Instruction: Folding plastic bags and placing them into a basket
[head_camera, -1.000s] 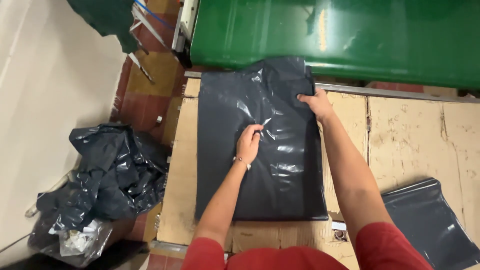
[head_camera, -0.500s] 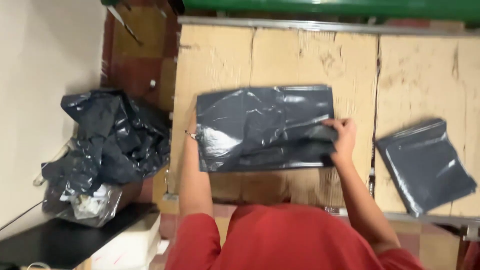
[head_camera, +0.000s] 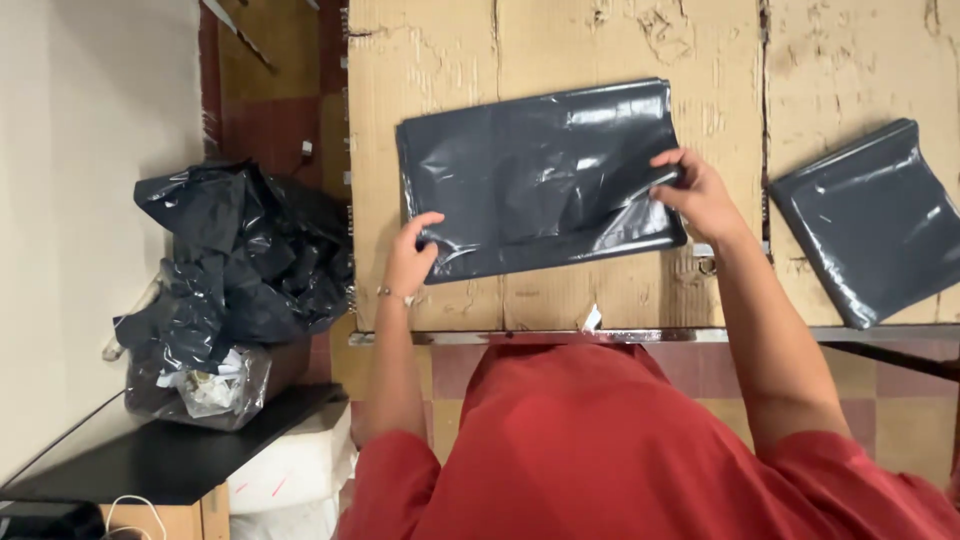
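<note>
At far left a heap of crumpled black plastic (head_camera: 235, 260) spills over a clear bin (head_camera: 195, 385) on a dark shelf. Next comes the bench (head_camera: 450, 120), topped with worn cardboard. On it, near the front edge, lies the dark grey bag (head_camera: 530, 175), flat, glossy and creased, its long side running left to right.

The left hand (head_camera: 412, 255) pinches the bag's lower left corner, thumb on top and fingers closed under the edge. The right hand (head_camera: 698, 190) grips the bag's right edge, fingers curled shut on the film.

The bag looks light, limp and slick; it would likely sag and slide unless held at corners or edges, as both hands do.

At far right a second grey bag (head_camera: 870, 220) lies flat, well apart from the first.
</note>
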